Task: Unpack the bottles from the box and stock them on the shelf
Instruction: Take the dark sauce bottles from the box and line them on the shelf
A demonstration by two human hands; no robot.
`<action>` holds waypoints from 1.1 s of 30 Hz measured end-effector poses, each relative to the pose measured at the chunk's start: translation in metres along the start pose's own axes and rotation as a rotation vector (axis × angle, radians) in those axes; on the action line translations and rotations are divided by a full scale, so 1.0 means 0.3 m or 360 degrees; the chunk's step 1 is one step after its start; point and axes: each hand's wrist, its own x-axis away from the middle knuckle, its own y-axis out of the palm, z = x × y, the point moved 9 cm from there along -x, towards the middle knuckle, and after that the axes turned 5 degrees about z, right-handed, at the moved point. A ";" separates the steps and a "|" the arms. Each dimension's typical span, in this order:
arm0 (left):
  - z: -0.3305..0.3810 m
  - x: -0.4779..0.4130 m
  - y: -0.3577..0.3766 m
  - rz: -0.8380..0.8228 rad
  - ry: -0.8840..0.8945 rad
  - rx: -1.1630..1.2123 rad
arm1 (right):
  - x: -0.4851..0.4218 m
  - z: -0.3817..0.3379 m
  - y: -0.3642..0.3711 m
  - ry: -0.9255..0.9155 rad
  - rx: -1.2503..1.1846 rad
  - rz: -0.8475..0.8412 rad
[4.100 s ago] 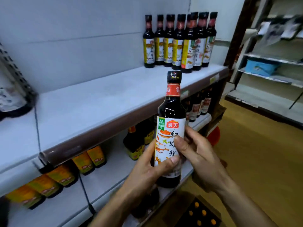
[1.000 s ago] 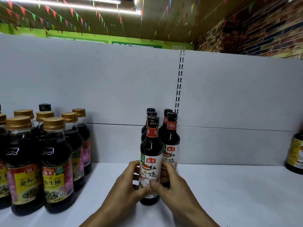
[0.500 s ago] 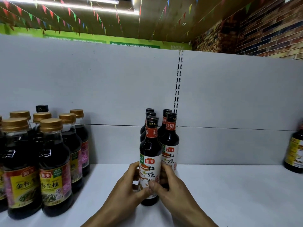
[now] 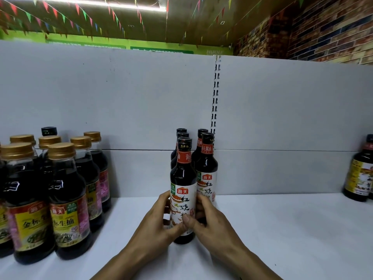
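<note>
Hands meet at lower centre: left hand (image 4: 154,229) and right hand (image 4: 215,226) both grip the label of an upright dark sauce bottle (image 4: 183,179) standing on the white shelf (image 4: 286,229). Just behind it, matching bottles (image 4: 206,168) stand in two rows. Gold-capped bottles (image 4: 64,190) crowd the left edge, and another bottle (image 4: 358,178) stands at far right. A grey back panel (image 4: 121,93) rises beyond, with bunting (image 4: 80,13) across the top.

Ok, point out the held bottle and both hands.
held bottle (image 4: 182,175), head view, dark shoulder above label.
left hand (image 4: 155,227), head view, back of hand.
right hand (image 4: 214,225), head view, back of hand.
</note>
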 end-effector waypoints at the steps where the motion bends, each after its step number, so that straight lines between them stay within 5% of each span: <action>1: 0.002 0.000 0.001 -0.0004 0.0007 -0.0003 | 0.001 -0.003 -0.001 -0.0008 0.0015 0.0000; 16: 0.160 0.058 -0.102 0.0443 0.0440 -0.0326 | 0.075 -0.085 -0.144 -0.0028 0.0192 0.0139; 22: 0.336 0.127 -0.021 0.0182 0.0774 -0.0516 | 0.189 -0.119 -0.224 -0.0048 0.0212 0.0153; 33: 0.576 0.262 0.466 -0.0209 0.0864 -0.0253 | 0.512 0.001 -0.577 0.0153 0.0240 0.0491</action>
